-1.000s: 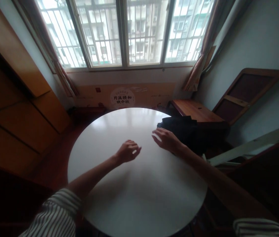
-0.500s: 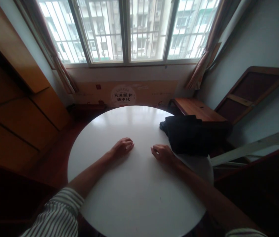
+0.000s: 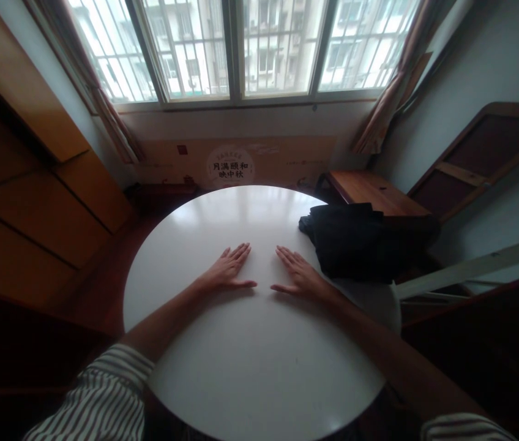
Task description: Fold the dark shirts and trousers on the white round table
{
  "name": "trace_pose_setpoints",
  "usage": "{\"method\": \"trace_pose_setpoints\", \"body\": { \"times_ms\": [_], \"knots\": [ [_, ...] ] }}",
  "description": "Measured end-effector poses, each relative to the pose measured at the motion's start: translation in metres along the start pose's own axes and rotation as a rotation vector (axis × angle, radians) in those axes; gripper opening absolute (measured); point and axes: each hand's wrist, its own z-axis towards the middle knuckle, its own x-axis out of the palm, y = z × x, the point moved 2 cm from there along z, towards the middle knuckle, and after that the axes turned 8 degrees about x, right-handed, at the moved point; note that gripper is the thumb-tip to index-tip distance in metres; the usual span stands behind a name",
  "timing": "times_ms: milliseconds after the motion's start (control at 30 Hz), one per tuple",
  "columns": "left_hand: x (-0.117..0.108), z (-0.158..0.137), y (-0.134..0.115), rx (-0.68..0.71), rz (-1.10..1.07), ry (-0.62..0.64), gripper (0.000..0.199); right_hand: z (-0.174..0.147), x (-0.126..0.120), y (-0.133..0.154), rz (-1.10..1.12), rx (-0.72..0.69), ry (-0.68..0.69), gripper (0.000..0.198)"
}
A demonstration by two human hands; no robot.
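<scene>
My left hand (image 3: 231,267) lies palm down on the round white table (image 3: 259,355), its fingers stretched out and the thumb pointing inward. Facing it across a small gap, my right hand (image 3: 300,273) rests flat in the same way, fingers extended and thumb apart. Neither hand holds anything. Just right of my right hand, a black folded cloth item (image 3: 351,242) lies on the table's edge; I cannot tell what kind of garment or bag it is. Striped sleeves (image 3: 103,392) are rolled up on both arms.
Behind the table stands a printed cardboard panel (image 3: 168,156) beneath a barred window (image 3: 273,49). To the right are a wooden bench (image 3: 374,191) and a framed board (image 3: 480,153) leaning on the wall. Orange cabinets (image 3: 43,214) line the left side.
Both hands were loosely curled on the table and have now opened flat, with fingers and thumbs stretched out. The camera view has tilted slightly downward. The black cloth stays in place.
</scene>
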Motion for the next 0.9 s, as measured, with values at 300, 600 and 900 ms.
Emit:
{"method": "trace_pose_setpoints", "body": {
  "times_ms": [300,600,900],
  "knots": [
    [0.0003,0.0013,-0.002,0.001,0.029,0.043,0.108,0.0002,0.0047,-0.0002,-0.09,0.028,0.144,0.119],
    [0.0009,0.0004,-0.0021,0.003,0.03,0.034,0.107,0.0016,0.0073,-0.002,-0.094,0.025,0.124,0.114],
    [-0.0007,-0.0001,-0.0047,0.023,0.017,0.007,0.106,0.0021,0.0034,0.0019,-0.119,0.062,0.141,0.117]
  ]
}}
